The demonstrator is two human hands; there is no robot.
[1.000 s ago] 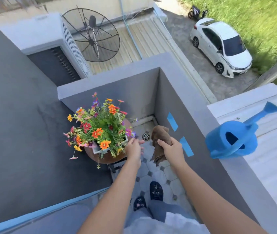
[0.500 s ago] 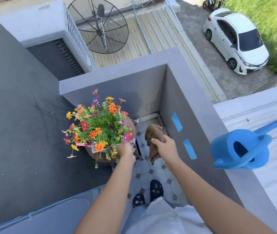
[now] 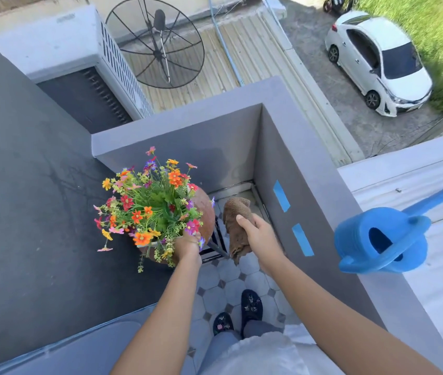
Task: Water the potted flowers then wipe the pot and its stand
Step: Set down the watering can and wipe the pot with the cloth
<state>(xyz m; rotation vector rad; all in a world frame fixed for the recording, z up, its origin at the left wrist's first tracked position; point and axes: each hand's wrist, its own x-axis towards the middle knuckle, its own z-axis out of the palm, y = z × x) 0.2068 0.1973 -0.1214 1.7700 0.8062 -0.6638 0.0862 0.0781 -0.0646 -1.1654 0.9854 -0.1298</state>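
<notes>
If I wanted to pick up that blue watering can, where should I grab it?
Probably by the arched handle over the top of the blue watering can. It sits on the wall ledge with its spout pointing away to the right, so reach down from above and curl your fingers under the handle.

Brown round pot (image 3: 206,212) of mixed flowers (image 3: 150,207) upright on black metal stand (image 3: 219,243); blue watering can (image 3: 382,239) upright on wall ledge.

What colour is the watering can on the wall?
Blue, the whole watering can, clearest in the head view.
</notes>
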